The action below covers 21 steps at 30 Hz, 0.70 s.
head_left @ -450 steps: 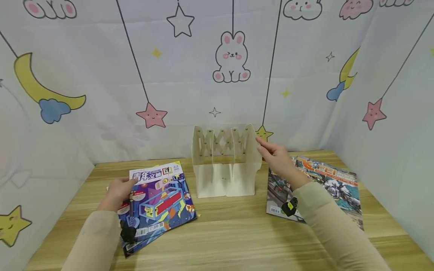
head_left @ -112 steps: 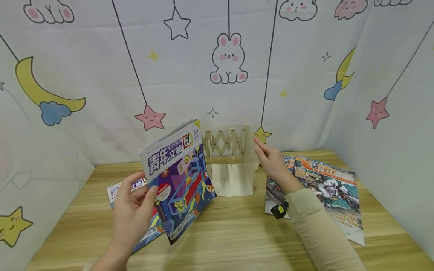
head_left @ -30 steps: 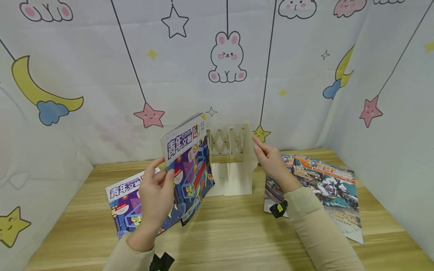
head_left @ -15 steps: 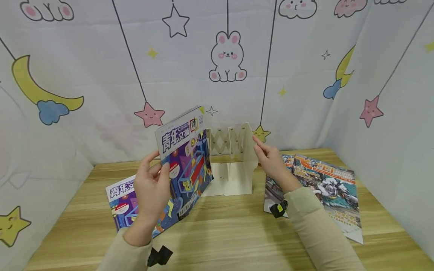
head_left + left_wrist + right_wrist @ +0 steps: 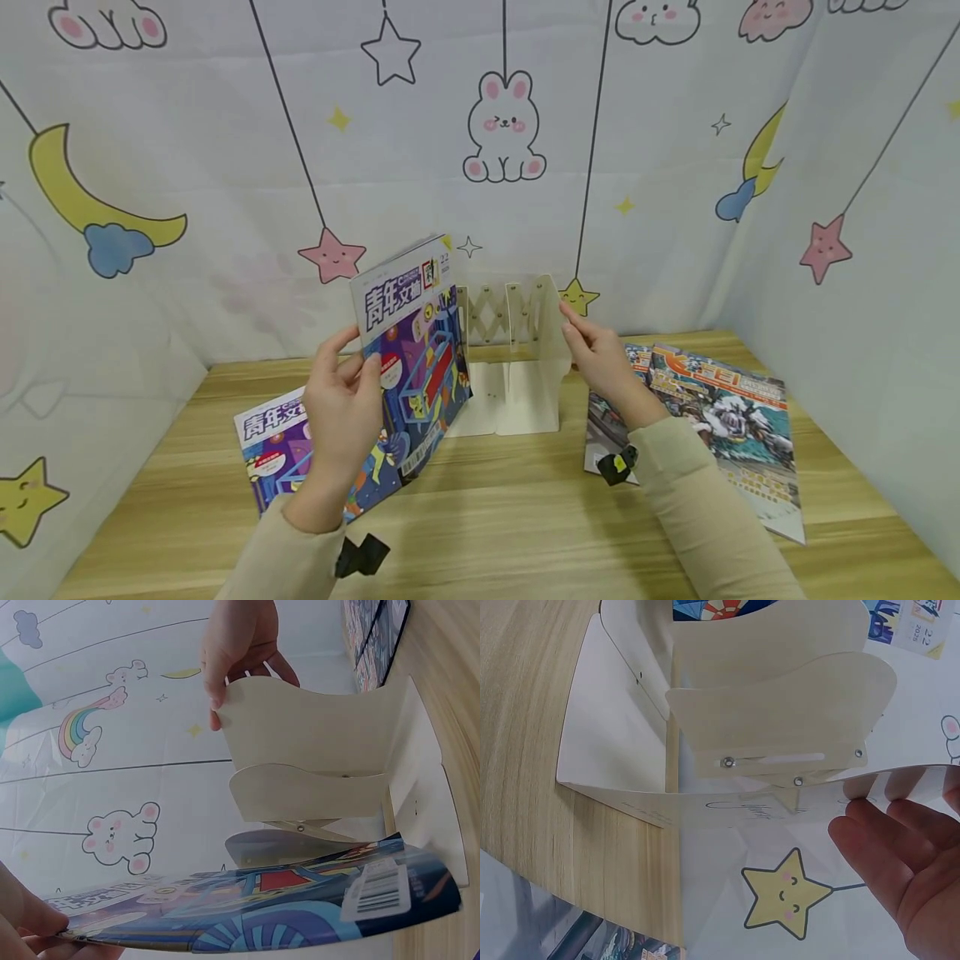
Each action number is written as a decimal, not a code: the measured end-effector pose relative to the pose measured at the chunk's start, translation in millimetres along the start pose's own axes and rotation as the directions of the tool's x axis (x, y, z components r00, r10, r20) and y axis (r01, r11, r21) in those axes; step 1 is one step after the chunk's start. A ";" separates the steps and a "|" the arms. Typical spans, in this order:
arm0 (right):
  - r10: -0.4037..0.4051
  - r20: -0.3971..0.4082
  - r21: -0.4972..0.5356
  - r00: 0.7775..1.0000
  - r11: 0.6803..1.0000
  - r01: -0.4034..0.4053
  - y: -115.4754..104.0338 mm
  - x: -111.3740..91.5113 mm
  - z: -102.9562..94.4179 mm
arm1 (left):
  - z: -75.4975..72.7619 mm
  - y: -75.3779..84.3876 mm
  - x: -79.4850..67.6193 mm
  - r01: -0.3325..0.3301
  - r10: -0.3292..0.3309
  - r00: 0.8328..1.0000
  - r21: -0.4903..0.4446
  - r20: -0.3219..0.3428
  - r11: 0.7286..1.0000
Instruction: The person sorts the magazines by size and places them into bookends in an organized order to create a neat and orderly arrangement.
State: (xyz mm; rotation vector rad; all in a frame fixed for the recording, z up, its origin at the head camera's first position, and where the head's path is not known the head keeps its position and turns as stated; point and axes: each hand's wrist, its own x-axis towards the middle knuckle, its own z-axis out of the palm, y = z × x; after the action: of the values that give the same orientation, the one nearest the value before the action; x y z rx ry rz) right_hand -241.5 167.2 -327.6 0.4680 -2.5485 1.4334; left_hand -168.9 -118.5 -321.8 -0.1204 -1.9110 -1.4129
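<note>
While the left hand [image 5: 345,417] pinches the left edge of a glossy purple-and-blue magazine with a white title band [image 5: 420,358], raised and tilted, the right hand [image 5: 603,358], well apart from it, grips the right end panel of a cream, thin-walled expanding book rack [image 5: 528,400]. The held magazine stands at the rack's left end, hiding that end panel; whether it is inside the compartment cannot be told. A matching purple magazine [image 5: 273,425] lies on the wood-grain table [image 5: 510,525], partly covered by the left hand and the held copy. To the right, a teal-and-orange magazine [image 5: 723,417] overlaps a darker one [image 5: 607,425], with the right forearm across both. White fabric printed with cartoons [image 5: 405,167] hangs behind. Fifteen seconds earlier the held magazine lay on its twin; now it is up beside the rack, while the right hand remains on the same panel.
</note>
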 end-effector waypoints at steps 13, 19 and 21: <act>-0.001 -0.007 -0.008 1.000 1.000 0.001 0.8 0.7 -0.5 | 9.3 -3.3 1.7 0.000 0.000 1.000 0.013 -0.004 1.000; 0.005 -0.009 0.000 1.000 1.000 -0.005 1.5 0.8 -0.4 | 16.0 -8.9 0.6 -0.036 0.036 0.999 0.023 -0.015 0.999; 0.006 -0.010 0.008 1.000 1.000 -0.006 1.8 0.8 -0.4 | 18.0 -11.0 -0.1 -0.043 0.043 0.999 0.022 -0.021 0.999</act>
State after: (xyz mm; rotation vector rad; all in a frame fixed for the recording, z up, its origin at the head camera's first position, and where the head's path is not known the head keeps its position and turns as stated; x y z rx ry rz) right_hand -243.0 168.2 -328.6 0.4543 -2.5394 1.4450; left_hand -183.2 -107.2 -332.5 -0.1345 -1.8950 -1.3595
